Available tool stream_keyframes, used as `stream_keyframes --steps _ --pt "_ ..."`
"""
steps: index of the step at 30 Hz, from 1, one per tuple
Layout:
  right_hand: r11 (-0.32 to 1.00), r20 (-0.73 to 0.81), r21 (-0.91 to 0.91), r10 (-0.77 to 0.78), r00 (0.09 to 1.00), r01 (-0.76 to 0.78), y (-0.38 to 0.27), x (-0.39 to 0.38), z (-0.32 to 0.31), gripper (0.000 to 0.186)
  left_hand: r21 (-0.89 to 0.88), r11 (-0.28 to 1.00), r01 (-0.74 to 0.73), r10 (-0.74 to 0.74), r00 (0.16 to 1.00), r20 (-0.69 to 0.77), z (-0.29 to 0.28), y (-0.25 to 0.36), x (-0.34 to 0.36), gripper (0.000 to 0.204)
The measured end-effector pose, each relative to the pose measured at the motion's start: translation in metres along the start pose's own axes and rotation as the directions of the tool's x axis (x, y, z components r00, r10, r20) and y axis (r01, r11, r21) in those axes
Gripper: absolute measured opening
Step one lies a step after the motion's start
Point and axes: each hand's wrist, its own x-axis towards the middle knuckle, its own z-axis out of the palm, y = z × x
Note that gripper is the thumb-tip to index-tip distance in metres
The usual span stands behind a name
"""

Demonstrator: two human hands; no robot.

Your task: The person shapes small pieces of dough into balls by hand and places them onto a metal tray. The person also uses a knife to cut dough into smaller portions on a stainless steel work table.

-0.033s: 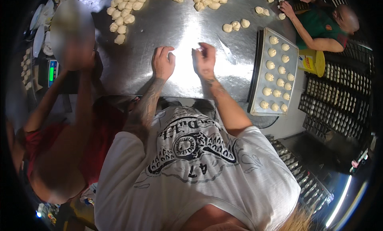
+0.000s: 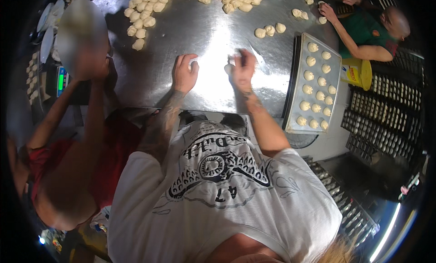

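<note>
My left hand (image 2: 185,74) rests low over the steel table (image 2: 181,31), its fingers curled and the thumb held apart from them. Bright glare shows in the gap, with no object visible in it. To its right, my right hand (image 2: 244,72) is blurred by motion, fingers bent. A small dark shape shows by its fingertips, too smeared to name. Just beyond that hand, a pale narrow streak like a blade (image 2: 260,55) lies on the table. Several loose dough pieces (image 2: 270,30) sit farther off to the right.
Many dough pieces (image 2: 148,22) cover the table's far left. A metal tray (image 2: 297,95) with rows of shaped dough stands at the right edge. Beyond it are a yellow bucket (image 2: 366,74), loaded racks and a co-worker (image 2: 368,33). Another person in red (image 2: 113,149) stands at left near scales (image 2: 62,81).
My right hand has moved a little to the right, away from my left hand. My left hand stays almost where it was. The whole view has shifted slightly.
</note>
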Motion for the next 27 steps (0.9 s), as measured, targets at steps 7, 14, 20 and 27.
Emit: stream_keyframes --steps 7,14,20,27 --pt "0.789 0.323 -0.608 0.145 0.935 0.088 0.035 0.067 -0.125 0.035 -0.004 0.982 -0.190 0.190 0.981 -0.028 -0.004 0.051 -0.018 0.032" --pt "0.990 0.594 -0.134 0.118 0.796 -0.047 0.002 0.009 -0.150 0.017 0.120 0.993 0.019 -0.057 0.945 0.321 0.055 0.081 -0.050 0.063" --pt "0.957 0.520 -0.134 -0.155 0.840 0.259 -0.041 -0.025 -0.121 0.037 0.005 0.997 -0.075 0.071 0.965 0.252 0.054 0.073 -0.056 0.048" --pt "0.883 0.611 -0.327 -0.073 0.788 0.336 -0.034 -0.046 -0.146 0.041 0.038 0.998 -0.055 0.045 0.971 0.234 0.055 0.076 -0.056 0.038"
